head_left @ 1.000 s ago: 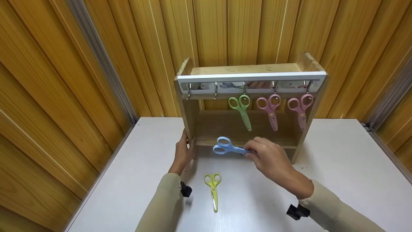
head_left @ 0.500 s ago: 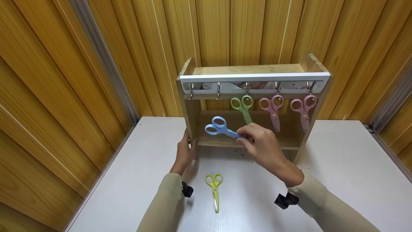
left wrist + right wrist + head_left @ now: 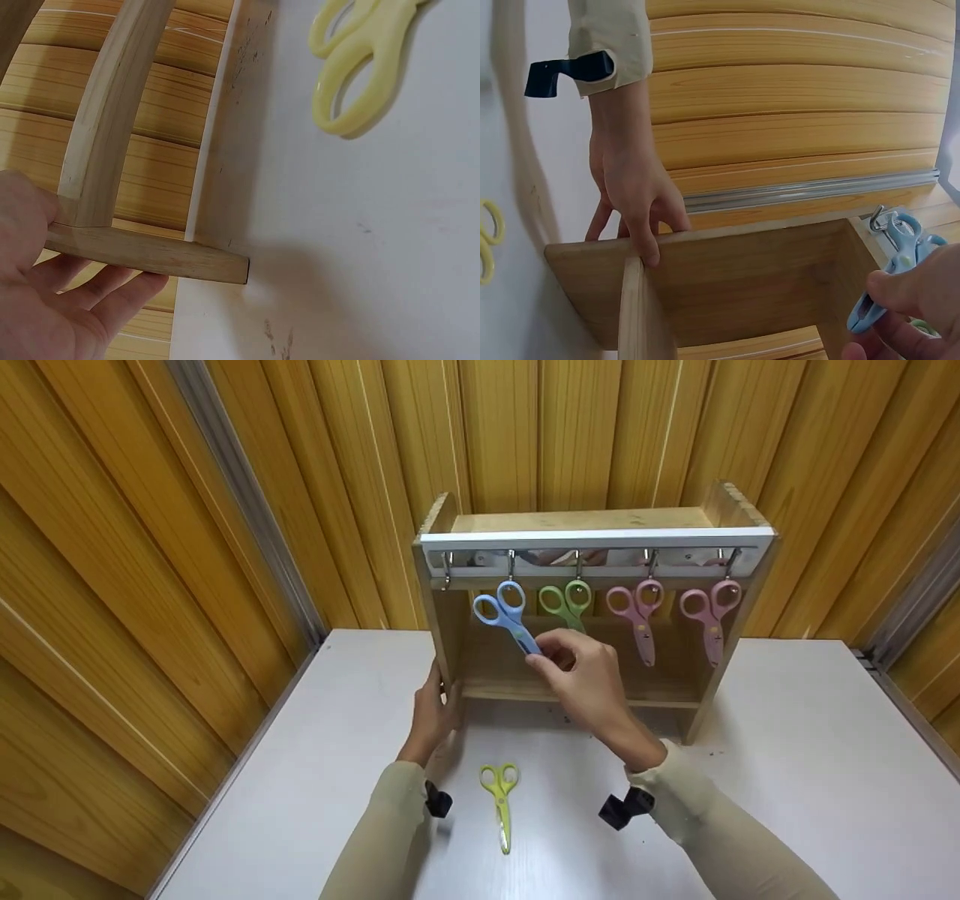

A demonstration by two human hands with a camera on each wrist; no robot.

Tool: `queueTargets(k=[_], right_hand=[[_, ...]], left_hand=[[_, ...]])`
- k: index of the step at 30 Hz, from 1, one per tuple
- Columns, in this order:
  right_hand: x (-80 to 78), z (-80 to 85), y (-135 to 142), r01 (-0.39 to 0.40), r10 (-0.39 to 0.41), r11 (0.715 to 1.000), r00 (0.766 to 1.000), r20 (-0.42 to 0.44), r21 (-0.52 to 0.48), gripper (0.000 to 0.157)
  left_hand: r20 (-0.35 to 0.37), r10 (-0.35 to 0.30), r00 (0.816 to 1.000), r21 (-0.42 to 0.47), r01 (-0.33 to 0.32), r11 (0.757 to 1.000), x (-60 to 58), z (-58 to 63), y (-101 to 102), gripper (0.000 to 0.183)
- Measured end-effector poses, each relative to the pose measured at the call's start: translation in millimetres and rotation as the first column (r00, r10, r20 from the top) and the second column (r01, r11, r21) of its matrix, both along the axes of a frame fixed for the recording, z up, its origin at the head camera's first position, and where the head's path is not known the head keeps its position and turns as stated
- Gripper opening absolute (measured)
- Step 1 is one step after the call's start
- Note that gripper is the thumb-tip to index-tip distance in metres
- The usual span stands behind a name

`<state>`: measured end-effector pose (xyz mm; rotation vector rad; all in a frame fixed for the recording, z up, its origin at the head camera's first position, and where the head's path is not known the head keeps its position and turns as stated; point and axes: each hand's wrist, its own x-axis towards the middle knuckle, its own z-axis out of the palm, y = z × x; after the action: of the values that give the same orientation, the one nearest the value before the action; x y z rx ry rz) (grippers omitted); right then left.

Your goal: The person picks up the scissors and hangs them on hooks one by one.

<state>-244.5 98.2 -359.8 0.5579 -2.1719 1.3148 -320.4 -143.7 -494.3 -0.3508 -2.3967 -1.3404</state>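
Observation:
My right hand (image 3: 589,675) pinches blue scissors (image 3: 513,624) near the blades, handles up. Their right loop meets the second hook from the left (image 3: 511,562); whether it is over the hook tip I cannot tell. Low on its left side panel, my left hand (image 3: 431,709) grips the wooden rack (image 3: 441,634), thumb and fingers on opposite faces in the left wrist view. Green scissors (image 3: 566,604) hang from the middle hook, their blades hidden behind my right hand. Two pink scissors (image 3: 637,615) hang further right. Yellow scissors (image 3: 500,806) lie on the white table.
The leftmost hook (image 3: 447,574) bears nothing. A metal hook strip (image 3: 622,540) runs along the rack's front, above a lower shelf (image 3: 652,690). Wood-panelled walls (image 3: 360,510) stand behind the table (image 3: 360,682) and at both sides.
The right hand has lifted the blue scissors up and leftward from below the shelf, turning their handles upward to the second hook. The left hand stays on the rack.

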Motion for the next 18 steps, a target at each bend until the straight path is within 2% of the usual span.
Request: queueTargets(k=[7, 18], right_hand=[[-7.4, -3.3, -9, 0.021, -0.018, 0.999, 0.998, 0.058, -0.04, 0.011], [-12.2, -10.8, -13, 0.052, -0.049, 0.998, 0.996, 0.081, -0.047, 0.012]], left_hand=[[0.036, 0.002, 0.999, 0.013, -0.003, 1.0, -0.4, 0.4, 0, 0.064], [0.053, 0.014, 0.998, 0.013, -0.015, 1.0, -0.3, 1.5, 0, 0.063]])
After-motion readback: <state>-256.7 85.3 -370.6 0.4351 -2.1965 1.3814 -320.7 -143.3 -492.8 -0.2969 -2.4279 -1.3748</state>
